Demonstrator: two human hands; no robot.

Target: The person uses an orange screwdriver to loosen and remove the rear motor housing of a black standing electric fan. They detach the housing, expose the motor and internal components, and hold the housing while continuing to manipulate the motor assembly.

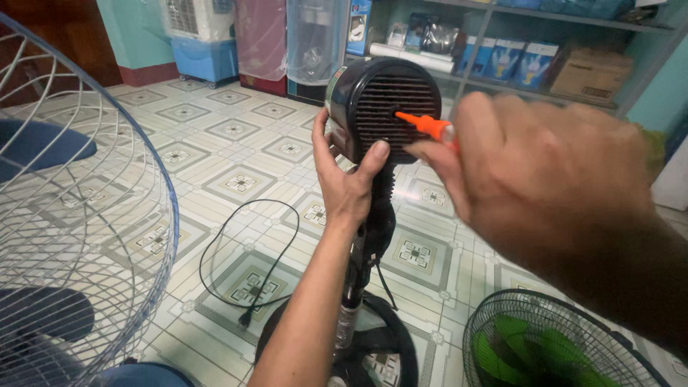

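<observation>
Two hands meet at a black fan motor housing [383, 100], which sits atop a dark stand pole [364, 265] just above the middle of the view. The left hand [344, 179] comes up from six o'clock and cups the housing from below and from its nine o'clock side, thumb pressed on the ribbed rear grille, fingers wrapped round the far edge. The right hand [545, 172] enters from four o'clock, large and blurred, closed around an orange-handled screwdriver [424, 124]; the tool's tip points toward nine o'clock and meets the centre of the grille. How the fingers sit on the handle is hard to make out, though it seems a pinching grip.

Below the housing, the pole runs down to a round black base [390, 344] on the patterned tile floor [236, 136]. A black power cord [247, 258] loops on the tiles at eight o'clock from the housing. A large wire fan guard [107, 236] fills the nine o'clock edge, and a fan with green blades [545, 344] lies at five o'clock. Shelves with boxes [545, 64] stand at one o'clock.
</observation>
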